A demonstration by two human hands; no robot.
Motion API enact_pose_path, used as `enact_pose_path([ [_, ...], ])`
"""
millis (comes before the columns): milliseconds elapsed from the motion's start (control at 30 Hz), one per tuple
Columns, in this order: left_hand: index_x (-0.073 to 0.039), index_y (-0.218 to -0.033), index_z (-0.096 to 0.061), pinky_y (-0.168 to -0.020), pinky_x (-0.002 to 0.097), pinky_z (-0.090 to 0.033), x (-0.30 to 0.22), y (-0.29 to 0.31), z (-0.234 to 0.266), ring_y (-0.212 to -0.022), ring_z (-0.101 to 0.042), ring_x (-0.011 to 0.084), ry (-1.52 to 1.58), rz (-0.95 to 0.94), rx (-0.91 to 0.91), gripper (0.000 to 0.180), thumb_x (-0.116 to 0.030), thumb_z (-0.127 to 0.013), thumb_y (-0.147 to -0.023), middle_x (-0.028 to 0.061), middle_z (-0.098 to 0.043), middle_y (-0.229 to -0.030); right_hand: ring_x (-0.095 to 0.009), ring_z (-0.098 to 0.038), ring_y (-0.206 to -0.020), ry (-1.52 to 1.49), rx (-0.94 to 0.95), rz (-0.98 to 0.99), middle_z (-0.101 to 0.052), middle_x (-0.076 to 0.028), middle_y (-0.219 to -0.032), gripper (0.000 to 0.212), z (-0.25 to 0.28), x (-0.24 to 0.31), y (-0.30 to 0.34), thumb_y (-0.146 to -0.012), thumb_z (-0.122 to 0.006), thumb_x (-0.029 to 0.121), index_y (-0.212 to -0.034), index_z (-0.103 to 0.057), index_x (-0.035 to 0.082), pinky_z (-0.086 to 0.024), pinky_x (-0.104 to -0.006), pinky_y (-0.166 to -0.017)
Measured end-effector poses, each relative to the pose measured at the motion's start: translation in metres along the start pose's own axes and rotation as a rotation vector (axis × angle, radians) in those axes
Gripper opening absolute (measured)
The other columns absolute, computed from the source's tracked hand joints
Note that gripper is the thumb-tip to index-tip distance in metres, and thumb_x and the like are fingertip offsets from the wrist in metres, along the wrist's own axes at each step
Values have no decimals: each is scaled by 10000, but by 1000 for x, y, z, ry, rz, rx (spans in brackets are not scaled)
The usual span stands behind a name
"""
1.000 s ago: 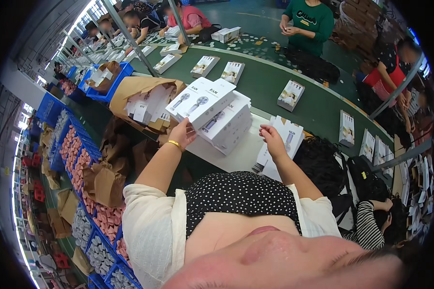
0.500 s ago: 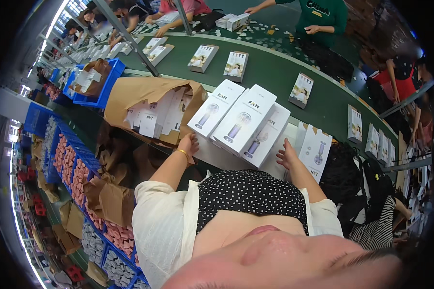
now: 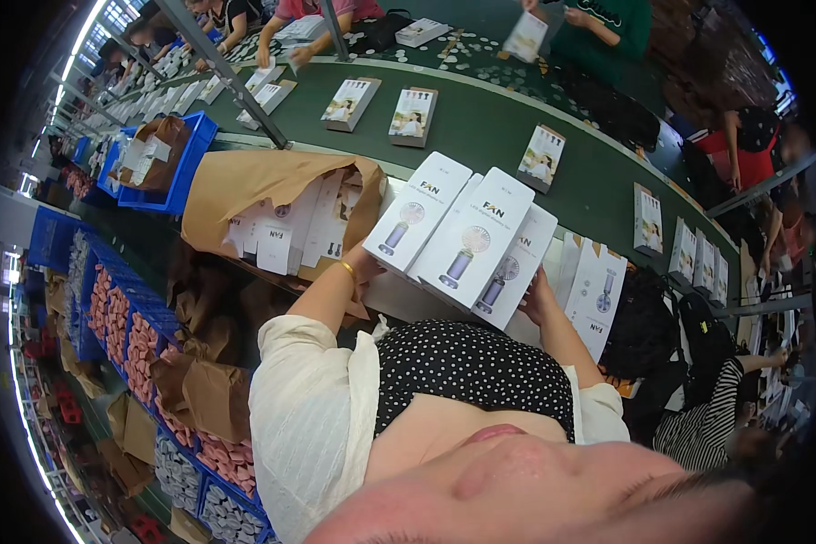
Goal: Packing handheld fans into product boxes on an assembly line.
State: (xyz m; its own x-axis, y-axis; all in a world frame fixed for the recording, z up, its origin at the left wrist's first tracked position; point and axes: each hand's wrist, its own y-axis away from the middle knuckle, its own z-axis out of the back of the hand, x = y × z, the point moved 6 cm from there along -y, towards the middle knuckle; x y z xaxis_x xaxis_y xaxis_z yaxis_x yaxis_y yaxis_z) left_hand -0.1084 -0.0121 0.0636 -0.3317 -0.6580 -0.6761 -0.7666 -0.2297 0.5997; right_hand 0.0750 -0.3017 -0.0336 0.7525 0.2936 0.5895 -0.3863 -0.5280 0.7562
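While gripped from both ends, white fan boxes (image 3: 462, 240) fanned out above the worktop (image 3: 408, 299); left hand (image 3: 364, 267) clasped under the leftmost box, right hand (image 3: 539, 295) grasping the rightmost from below; brown bag (image 3: 263, 195) just left of left hand; upright box (image 3: 598, 295) beside right hand; green belt (image 3: 480, 145) beyond.

White fan boxes (image 3: 467, 238) between both hands
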Motion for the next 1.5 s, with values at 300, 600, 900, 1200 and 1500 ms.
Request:
enact_pose_path([
  [300,-82,-1128,-549,-727,269,-488,18,-26,-34,-860,-588,135,-38,251,203,335,-288,-483,-872,50,-607,-953,-226,-524,-1044,-228,111,119,-532,-90,-1172,682,2,46,24,-811,-370,609,-1233,-451,79,-439,-373,-866],
  [600,-77,-1126,-545,-715,272,-500,24,-68,-86,-839,-595,136,29,176,257,332,-285,-474,-877,46,-606,-957,-246,-493,-1086,-270,120,156,-507,-98,-1209,725,-1,57,30,-793,-357,655,-1246,-452,98,-417,-419,-885],
  [900,-71,-1125,-542,-703,274,-511,14,-69,-81,-818,-601,136,144,20,265,330,-283,-466,-883,42,-606,-961,-251,-485,-1095,-260,140,225,-503,-101,-1214,729,-9,67,35,-791,-356,659,-1247,-452,99,-406,-428,-894],
  [1200,-45,-1128,-514,-660,266,-527,-103,-36,-151,-782,-621,125,99,-154,400,349,-296,-464,-890,47,-602,-974,-255,-476,-1104,-218,133,310,-498,-103,-1219,733,22,168,52,-788,-355,664,-1248,-451,101,-394,-437,-903],
  [1500,-68,-1085,-554,-647,317,-513,-191,-72,-202,-772,-629,166,32,-140,416,440,-435,-442,-868,56,-630,-939,-260,-468,-1113,-212,143,420,-494,-106,-1224,738,23,282,19,-786,-353,668,-1250,-451,102,-383,-446,-912],
])
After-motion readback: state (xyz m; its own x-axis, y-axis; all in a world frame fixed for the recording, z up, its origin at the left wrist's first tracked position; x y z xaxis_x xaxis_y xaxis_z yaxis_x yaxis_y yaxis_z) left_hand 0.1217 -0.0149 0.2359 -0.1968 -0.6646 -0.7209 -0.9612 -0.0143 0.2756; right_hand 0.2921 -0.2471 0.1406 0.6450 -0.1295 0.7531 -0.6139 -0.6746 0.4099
